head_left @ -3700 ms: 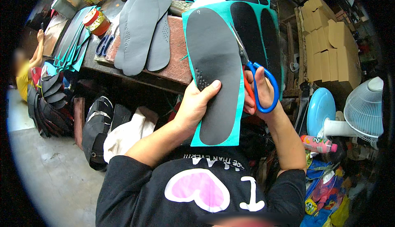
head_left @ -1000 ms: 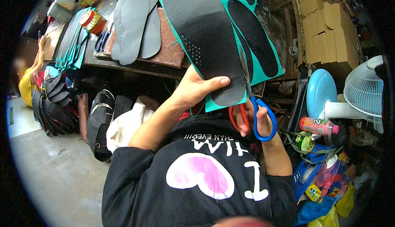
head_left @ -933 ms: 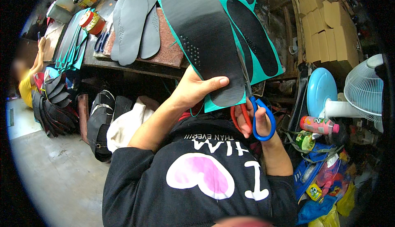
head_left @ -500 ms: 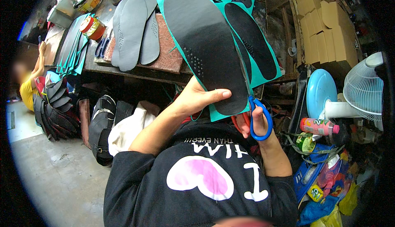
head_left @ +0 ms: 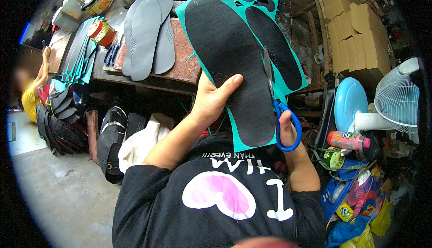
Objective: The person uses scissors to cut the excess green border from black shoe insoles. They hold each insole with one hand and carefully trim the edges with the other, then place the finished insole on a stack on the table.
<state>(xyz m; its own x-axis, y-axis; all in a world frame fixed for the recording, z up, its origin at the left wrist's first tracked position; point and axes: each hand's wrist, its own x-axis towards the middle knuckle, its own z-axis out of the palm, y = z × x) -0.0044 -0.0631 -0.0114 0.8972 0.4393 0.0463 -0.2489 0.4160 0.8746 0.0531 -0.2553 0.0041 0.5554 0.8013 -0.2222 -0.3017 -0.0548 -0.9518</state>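
My left hand (head_left: 211,102) grips a teal sheet (head_left: 191,14) bearing a large dark grey insole shape (head_left: 229,59), thumb pressed on the insole's face. My right hand (head_left: 288,133) holds blue-handled scissors (head_left: 281,117), whose blades run up along the insole's right edge, cutting through the teal border. A second dark insole shape (head_left: 274,45) lies on the teal sheet behind, to the right.
A workbench (head_left: 180,66) carries cut grey insoles (head_left: 146,34), cans (head_left: 102,32) and more teal sheets (head_left: 78,52). Cardboard boxes (head_left: 355,27) stack at right, above a white fan (head_left: 398,99) and a blue disc (head_left: 348,102). Another person in yellow (head_left: 31,97) sits at left beside stacked dark insoles (head_left: 58,117).
The sheet has turned and shifted in my left hand; the scissors have advanced up the insole's right edge, and my thumb now lies on the insole face.
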